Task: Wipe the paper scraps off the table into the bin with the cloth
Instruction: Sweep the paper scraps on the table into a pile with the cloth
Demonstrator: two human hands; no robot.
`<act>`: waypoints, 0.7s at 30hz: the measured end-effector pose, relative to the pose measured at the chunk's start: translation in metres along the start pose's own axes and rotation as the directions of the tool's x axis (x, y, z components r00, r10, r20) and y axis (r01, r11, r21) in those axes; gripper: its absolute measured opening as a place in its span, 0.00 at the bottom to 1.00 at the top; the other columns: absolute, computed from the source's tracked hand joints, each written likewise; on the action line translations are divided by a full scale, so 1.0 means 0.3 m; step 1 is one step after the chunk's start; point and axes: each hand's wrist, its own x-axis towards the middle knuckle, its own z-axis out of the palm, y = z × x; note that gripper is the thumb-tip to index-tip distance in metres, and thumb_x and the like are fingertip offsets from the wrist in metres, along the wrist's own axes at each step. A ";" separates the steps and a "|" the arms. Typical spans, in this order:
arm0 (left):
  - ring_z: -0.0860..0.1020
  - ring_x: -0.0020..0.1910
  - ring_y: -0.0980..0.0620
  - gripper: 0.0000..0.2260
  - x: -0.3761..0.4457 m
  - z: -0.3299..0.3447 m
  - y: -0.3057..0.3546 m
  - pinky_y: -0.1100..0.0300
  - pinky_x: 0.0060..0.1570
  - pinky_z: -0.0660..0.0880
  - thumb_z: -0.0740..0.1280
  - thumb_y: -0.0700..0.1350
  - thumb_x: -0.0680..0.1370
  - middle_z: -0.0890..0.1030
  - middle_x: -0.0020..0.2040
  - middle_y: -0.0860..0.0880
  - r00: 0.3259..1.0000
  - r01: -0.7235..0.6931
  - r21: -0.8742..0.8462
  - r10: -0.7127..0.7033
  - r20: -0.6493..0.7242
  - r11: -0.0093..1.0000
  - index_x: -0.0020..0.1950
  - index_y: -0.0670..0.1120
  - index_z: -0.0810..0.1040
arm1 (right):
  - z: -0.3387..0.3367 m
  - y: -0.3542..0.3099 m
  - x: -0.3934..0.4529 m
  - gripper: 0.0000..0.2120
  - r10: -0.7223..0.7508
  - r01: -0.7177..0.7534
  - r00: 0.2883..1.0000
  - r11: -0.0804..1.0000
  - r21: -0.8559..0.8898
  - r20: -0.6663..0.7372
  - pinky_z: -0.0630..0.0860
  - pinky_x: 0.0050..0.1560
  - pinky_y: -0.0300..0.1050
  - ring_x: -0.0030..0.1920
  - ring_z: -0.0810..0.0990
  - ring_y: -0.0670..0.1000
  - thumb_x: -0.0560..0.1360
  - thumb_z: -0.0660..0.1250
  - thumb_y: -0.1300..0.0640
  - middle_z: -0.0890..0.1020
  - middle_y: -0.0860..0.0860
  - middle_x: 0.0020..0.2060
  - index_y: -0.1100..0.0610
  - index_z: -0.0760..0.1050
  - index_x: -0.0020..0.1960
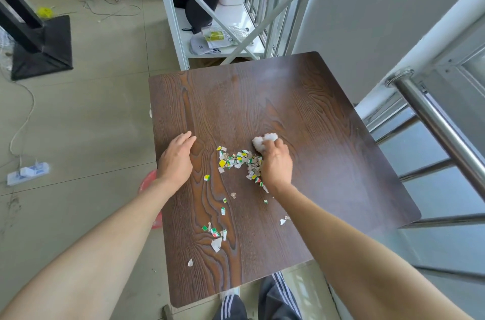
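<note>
Gripping 1 cloth point(263, 141), right hand point(275, 165); left hand point(176, 159) flat on table point(301, 99).

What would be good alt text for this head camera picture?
A person's right hand presses a white cloth beside a pile of paper scraps on a dark wooden table. The left hand rests open near the table's left edge, above a red bin.

White shelf rack point(181, 39) holding bags beyond table; power strip point(27, 173) on floor; steel handrail point(441, 133) at right.
</note>
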 end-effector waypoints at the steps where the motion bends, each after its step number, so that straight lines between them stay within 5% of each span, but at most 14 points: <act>1: 0.61 0.73 0.49 0.25 0.000 0.000 0.005 0.49 0.69 0.64 0.54 0.29 0.76 0.65 0.74 0.49 1.000 0.006 -0.006 -0.006 0.004 1.000 0.72 0.45 0.67 | 0.005 -0.019 -0.010 0.18 -0.016 0.016 1.000 1.000 0.012 0.018 0.71 0.48 0.54 0.54 0.72 0.62 0.70 0.60 0.70 0.76 0.59 0.54 0.61 0.74 0.59; 7: 0.61 0.74 0.49 0.26 -0.018 -0.014 0.011 0.51 0.72 0.61 0.54 0.28 0.76 0.64 0.75 0.48 0.999 -0.014 -0.020 0.015 0.034 1.000 0.72 0.44 0.66 | -0.049 -0.010 -0.014 0.17 -0.166 0.159 0.984 0.983 0.090 0.071 0.73 0.45 0.51 0.51 0.74 0.60 0.73 0.61 0.67 0.75 0.57 0.49 0.55 0.75 0.59; 15: 0.66 0.71 0.48 0.24 -0.119 -0.020 0.000 0.48 0.66 0.68 0.56 0.29 0.75 0.70 0.71 0.48 0.999 -0.035 0.000 0.035 -0.007 0.999 0.69 0.44 0.70 | -0.167 0.273 -0.155 0.21 0.217 -0.217 0.976 0.973 -0.085 -0.006 0.69 0.44 0.51 0.55 0.71 0.60 0.73 0.58 0.68 0.73 0.59 0.56 0.57 0.68 0.65; 21: 0.59 0.75 0.49 0.26 -0.170 0.014 0.003 0.49 0.72 0.62 0.55 0.28 0.76 0.63 0.75 0.49 1.000 -0.027 0.006 0.027 0.009 1.000 0.73 0.44 0.64 | -0.065 0.079 -0.178 0.21 0.210 -0.210 0.978 0.976 0.058 0.002 0.72 0.51 0.53 0.57 0.72 0.61 0.70 0.61 0.68 0.74 0.58 0.58 0.60 0.72 0.62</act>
